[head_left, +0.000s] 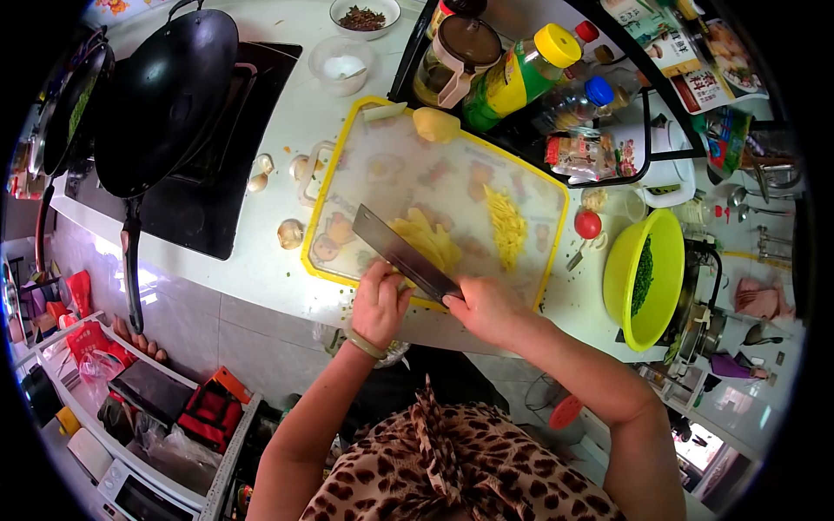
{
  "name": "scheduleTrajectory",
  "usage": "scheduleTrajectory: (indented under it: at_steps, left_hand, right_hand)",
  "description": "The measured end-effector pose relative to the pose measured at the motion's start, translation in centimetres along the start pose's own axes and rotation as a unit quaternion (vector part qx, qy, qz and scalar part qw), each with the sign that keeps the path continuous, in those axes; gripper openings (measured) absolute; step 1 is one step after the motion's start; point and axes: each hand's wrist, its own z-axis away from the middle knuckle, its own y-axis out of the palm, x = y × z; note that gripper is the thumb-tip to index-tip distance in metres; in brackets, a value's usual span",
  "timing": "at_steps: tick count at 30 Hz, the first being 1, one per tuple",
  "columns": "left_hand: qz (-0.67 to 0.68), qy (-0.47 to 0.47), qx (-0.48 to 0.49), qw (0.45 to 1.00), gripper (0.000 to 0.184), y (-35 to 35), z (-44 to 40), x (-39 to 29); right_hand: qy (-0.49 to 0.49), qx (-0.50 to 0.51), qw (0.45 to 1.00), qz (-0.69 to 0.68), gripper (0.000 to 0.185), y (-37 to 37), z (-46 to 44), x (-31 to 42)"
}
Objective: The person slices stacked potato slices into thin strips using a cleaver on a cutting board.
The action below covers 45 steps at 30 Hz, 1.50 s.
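My right hand (pixel 488 307) is closed around the handle of a cleaver (pixel 401 253), whose broad blade slants up and left across the cutting board (pixel 365 169). Beside the blade, at the board's front edge, my left hand (pixel 380 304) has its fingers curled down on a bit of pale yellow potato, mostly hidden under them. Thin potato slices (pixel 427 239) lie overlapped on the blade's far side. To their right is a pile of potato shreds (pixel 505 227). A peeled potato piece (pixel 436 125) rests near the board's back edge, with a pale cut piece (pixel 385 111) to its left.
Left of the board are garlic bulbs (pixel 290 234) and a black wok (pixel 169 100) on the cooktop (pixel 248 165). Behind it stands a rack with an oil bottle (pixel 521 78). On the right are a red round item (pixel 588 225) and a green basin (pixel 665 286) holding chopped greens.
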Motion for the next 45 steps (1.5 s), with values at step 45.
scheduleTrajectory:
  at_steps: [45]
  left_hand:
    - [-0.023, 0.041, 0.017, 0.999, 0.034, -0.3, 0.0, 0.3]
  right_hand:
    - [-0.031, -0.026, 0.998, -0.058, 0.029, 0.5, 0.0, -0.4]
